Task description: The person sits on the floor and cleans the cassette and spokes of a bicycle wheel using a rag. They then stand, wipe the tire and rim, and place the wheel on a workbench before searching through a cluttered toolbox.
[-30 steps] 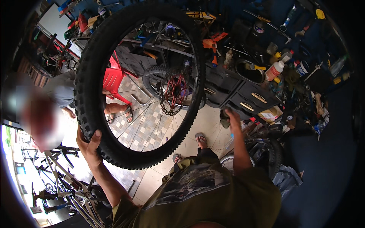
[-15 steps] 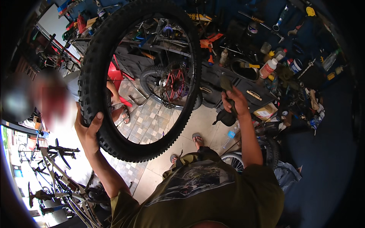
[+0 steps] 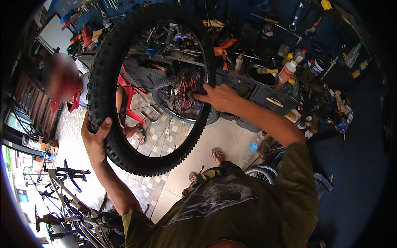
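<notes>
The left grip [image 3: 96, 138] is closed around the knobbly black tyre of a bicycle wheel [image 3: 101, 82], thumb on the near side, holding it raised and tilted above the tiled floor [image 3: 194, 151]. The right grip [image 3: 218, 98] pinches a dark cloth-like item [image 3: 195, 95] beside the red-centred hub [image 3: 184, 91]. Beyond, a cluttered counter [image 3: 262, 93] carries tools and a white bottle [image 3: 287, 72]; a red chair [image 3: 132, 116] shows through the spokes.

A dark blue wall [image 3: 366, 111] rises by grey cabinets [image 3: 261, 91]; a red chair [image 3: 129, 91] stands on mosaic tiles [image 3: 155, 138] that meet pale tiles [image 3: 198, 146]. Over on the left, daylight [image 3: 9, 169] glares in near brown slats [image 3: 28, 82].
</notes>
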A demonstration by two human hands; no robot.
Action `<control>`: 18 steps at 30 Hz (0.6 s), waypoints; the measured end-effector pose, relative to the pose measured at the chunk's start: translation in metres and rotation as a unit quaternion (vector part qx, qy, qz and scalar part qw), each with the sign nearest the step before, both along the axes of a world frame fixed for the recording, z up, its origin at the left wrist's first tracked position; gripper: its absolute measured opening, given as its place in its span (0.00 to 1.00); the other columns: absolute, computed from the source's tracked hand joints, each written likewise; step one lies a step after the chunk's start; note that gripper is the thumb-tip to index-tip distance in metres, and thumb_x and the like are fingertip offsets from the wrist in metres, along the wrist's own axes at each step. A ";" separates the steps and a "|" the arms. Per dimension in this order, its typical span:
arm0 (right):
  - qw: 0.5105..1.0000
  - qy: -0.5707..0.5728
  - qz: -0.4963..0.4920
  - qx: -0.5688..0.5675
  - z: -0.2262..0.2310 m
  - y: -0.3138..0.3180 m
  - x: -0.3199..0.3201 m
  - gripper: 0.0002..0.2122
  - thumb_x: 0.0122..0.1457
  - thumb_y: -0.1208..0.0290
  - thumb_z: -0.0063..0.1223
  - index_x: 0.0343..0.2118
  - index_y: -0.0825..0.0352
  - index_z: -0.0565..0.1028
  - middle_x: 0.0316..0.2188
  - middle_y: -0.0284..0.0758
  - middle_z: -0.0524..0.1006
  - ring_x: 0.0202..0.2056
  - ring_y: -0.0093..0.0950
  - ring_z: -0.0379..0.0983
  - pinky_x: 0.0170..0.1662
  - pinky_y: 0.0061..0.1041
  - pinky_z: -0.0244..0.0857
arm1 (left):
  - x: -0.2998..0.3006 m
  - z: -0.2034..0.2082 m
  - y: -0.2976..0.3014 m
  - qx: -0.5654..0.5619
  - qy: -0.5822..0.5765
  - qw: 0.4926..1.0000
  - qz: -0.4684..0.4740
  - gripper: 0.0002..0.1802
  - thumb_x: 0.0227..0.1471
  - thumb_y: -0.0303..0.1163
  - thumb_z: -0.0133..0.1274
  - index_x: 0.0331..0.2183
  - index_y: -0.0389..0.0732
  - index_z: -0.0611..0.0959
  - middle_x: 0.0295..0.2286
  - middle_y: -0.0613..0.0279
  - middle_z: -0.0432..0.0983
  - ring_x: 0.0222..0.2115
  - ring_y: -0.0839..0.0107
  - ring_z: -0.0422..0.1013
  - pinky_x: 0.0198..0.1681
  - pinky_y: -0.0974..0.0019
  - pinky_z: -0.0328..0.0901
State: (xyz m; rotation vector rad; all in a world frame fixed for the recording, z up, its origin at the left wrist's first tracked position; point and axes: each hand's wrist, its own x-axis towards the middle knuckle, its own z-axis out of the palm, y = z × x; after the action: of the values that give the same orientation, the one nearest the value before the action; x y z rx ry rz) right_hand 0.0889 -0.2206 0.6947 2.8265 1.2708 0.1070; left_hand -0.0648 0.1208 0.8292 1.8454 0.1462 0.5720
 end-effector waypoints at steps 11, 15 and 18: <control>0.991 0.125 -0.003 -0.055 -0.032 0.044 0.045 0.35 0.52 0.75 0.53 0.65 0.51 0.59 0.36 0.46 0.79 0.32 0.39 0.80 0.31 0.38 0.74 | 0.009 0.007 0.004 0.025 -0.013 1.000 0.001 0.32 0.41 0.32 0.65 0.48 0.28 0.75 0.36 0.54 0.78 0.35 0.67 0.74 0.46 0.67 0.65; 0.916 0.390 -0.039 0.089 -0.042 0.056 0.047 0.41 0.45 0.77 0.55 0.67 0.60 0.53 0.28 0.38 0.78 0.22 0.32 0.75 0.25 0.31 0.68 | 0.012 0.012 0.003 0.073 -0.018 0.997 0.000 0.31 0.40 0.32 0.65 0.46 0.27 0.77 0.36 0.53 0.79 0.35 0.68 0.74 0.45 0.67 0.66; 0.638 0.697 -0.034 0.326 -0.056 0.049 0.043 0.37 0.54 0.78 0.52 0.67 0.58 0.52 0.18 0.27 0.67 0.14 0.18 0.60 0.18 0.21 0.56 | 0.010 0.014 0.000 0.094 -0.032 0.995 0.000 0.31 0.41 0.33 0.66 0.46 0.26 0.77 0.36 0.53 0.79 0.35 0.68 0.74 0.45 0.68 0.66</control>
State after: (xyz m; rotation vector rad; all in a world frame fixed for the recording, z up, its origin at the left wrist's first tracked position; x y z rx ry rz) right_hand 0.1321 -0.1715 0.6387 3.3108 1.2362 -2.5375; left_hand -0.0543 0.1211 0.8429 2.0070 0.0517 0.6630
